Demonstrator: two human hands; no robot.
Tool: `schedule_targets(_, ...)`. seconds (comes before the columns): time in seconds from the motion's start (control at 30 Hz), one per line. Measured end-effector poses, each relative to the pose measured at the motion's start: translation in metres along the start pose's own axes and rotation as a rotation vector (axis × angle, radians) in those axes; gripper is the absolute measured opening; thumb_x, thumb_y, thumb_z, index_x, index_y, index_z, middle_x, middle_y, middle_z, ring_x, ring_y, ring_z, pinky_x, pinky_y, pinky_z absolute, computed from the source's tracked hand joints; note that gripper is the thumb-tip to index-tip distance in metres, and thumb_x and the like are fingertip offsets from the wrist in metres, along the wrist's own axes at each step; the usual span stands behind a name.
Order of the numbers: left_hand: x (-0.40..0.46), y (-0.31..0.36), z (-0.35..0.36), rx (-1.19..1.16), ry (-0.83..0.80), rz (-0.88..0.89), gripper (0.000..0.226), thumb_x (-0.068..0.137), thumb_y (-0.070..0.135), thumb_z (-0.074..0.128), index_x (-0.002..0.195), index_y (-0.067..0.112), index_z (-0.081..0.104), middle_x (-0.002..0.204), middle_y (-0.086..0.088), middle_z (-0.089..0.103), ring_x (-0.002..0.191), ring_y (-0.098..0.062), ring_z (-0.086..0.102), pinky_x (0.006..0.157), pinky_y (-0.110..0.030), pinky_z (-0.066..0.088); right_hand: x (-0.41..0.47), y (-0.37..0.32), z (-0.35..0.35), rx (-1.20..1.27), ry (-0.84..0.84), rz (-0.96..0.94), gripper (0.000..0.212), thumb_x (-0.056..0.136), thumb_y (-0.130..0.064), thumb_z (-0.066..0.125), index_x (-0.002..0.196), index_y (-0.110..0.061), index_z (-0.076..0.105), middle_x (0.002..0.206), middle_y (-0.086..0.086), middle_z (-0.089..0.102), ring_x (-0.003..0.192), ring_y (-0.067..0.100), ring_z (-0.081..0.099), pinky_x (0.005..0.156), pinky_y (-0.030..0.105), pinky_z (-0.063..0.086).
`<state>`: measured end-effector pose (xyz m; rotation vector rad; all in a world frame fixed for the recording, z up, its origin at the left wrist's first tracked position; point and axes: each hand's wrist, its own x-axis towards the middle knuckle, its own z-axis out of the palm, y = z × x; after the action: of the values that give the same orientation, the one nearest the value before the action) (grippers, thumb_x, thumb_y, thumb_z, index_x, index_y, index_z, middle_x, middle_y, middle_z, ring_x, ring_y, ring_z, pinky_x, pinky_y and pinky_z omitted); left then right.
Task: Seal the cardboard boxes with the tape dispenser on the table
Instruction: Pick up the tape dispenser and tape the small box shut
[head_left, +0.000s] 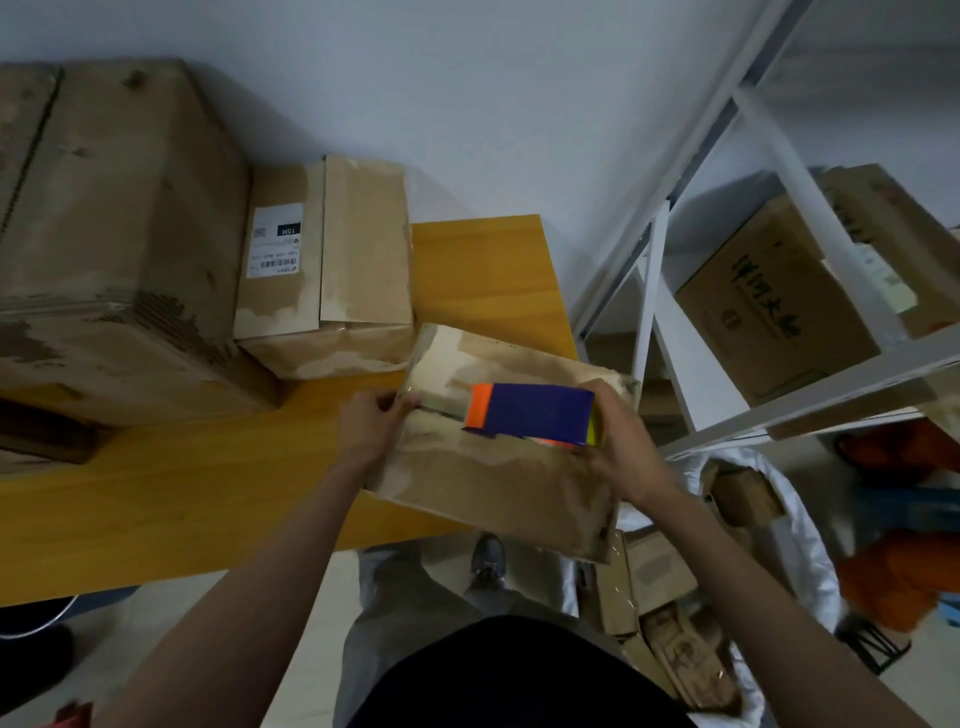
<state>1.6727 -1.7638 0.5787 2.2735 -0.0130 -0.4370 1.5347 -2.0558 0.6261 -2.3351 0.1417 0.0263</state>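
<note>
A pale wall, white metal shelving (769, 218) and a yellow wooden table (218, 499) frame the scene. The left hand (371, 423) pinches the left edge of a cardboard box (483, 478) between thumb and fingers; the right hand (621, 447) curls its fingers around the right end of a blue-and-orange packet (530, 413) lodged in the box's open top seam. The box sits tilted at the table's right front corner, overhanging the edge. Its worn, scuffed board looks light and fairly stiff, though the flaps probably flex; a hold at opposite edges would steady it best. Behind it stand a labelled box (332, 270) and a large box (119, 228). No tape dispenser is visible, so sealing has apparently not begun.
</note>
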Motion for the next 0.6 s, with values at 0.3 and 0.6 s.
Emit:
schedule_targets(0.3, -0.011, -0.003, 0.005, 0.165, 0.187, 0.139, 0.045, 0.095, 0.047, 0.062, 0.119, 0.01, 0.055, 0.114, -0.006, 0.054, 0.097, -0.023, 0.052, 0.079, -0.037, 0.047, -0.019, 0.008, 0.007, 0.01, -0.003, 0.009, 0.065, 0.083, -0.016, 0.08, 0.126, -0.041, 0.038, 0.13, -0.008, 0.055, 0.12, 0.009, 0.055, 0.094, 0.046, 0.054)
schedule_targets(0.6, -0.04, -0.021, 0.015, 0.701, -0.069, 0.536, 0.068, 0.105, 0.054, 0.02, 0.161, 0.02, 0.002, 0.169, 0.0, -0.005, 0.155, -0.016, -0.007, 0.125, -0.037, 0.003, -0.018, 0.013, 0.008, 0.011, -0.025, 0.015, 0.073, 0.084, -0.016, 0.079, 0.13, -0.05, 0.033, 0.135, -0.01, 0.052, 0.127, 0.009, 0.051, 0.099, 0.05, 0.051)
